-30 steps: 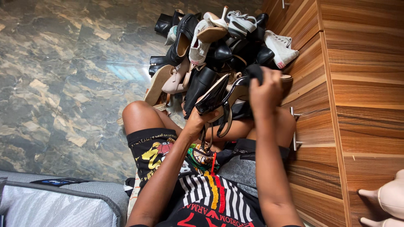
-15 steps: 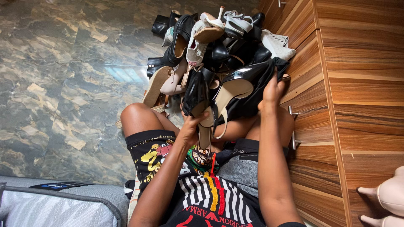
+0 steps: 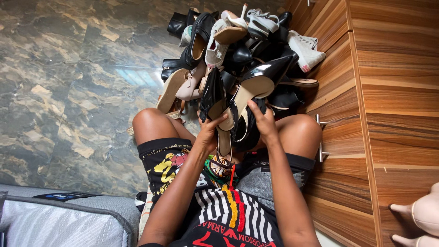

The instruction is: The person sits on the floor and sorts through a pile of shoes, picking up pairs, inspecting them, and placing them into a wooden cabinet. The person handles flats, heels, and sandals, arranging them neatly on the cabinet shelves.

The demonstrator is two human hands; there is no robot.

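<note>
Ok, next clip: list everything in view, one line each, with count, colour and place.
black pointed heels: two, glossy black with tan insoles, held up over the lap
shoe pile: many, black, beige and white, on the floor beyond the knees
white sneaker: one, white, against the cabinet at the pile's right edge
marble floor: one, grey-brown, left
wooden cabinet: one, brown, metal handles, right
cushion: one, grey, lower left
left hand: one, gripping a black heel
right hand: one, gripping the other heel
</note>
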